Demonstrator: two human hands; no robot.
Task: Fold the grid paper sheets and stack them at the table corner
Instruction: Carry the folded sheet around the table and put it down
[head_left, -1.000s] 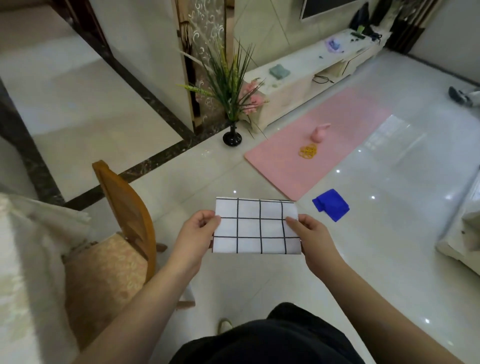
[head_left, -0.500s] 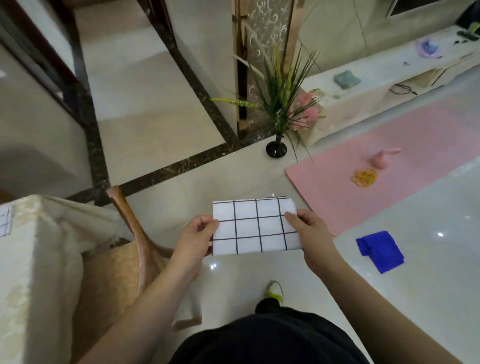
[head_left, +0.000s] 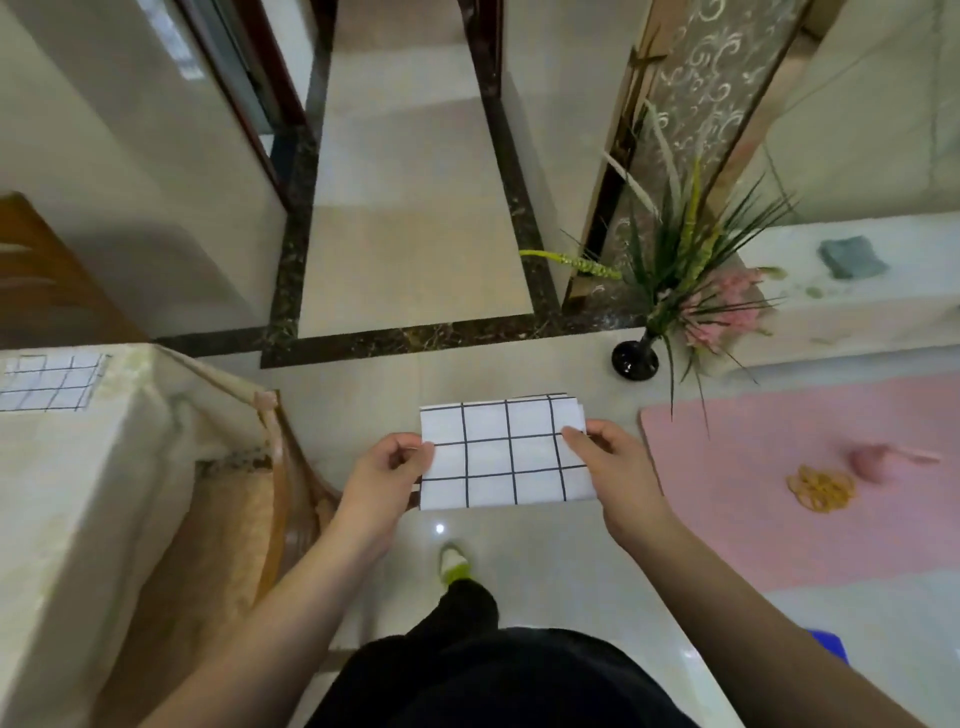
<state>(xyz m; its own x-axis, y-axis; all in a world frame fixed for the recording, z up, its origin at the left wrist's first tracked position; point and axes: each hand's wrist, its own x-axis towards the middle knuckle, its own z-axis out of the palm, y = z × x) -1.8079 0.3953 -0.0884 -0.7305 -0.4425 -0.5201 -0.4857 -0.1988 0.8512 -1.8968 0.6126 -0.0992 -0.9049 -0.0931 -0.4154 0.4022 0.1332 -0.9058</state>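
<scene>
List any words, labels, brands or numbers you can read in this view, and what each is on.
None: no readable text in this view.
Folded grid sheet, held by left hand and right hand: only black grid lines, no writing.
Grid sheet on the table: grid lines only.
Glass panel: ornamental swirls, not letters.

The sheet (head_left: 504, 452) is matt white paper with thin black grid lines (layered edges show at its far right corner). The floor (head_left: 415, 218) is glossy polished tile with dark marbled borders. The table (head_left: 78, 493) wears a pale, softly creased cloth. The chair (head_left: 291, 499) is varnished wood. The vase (head_left: 635, 358) is shiny black.
</scene>
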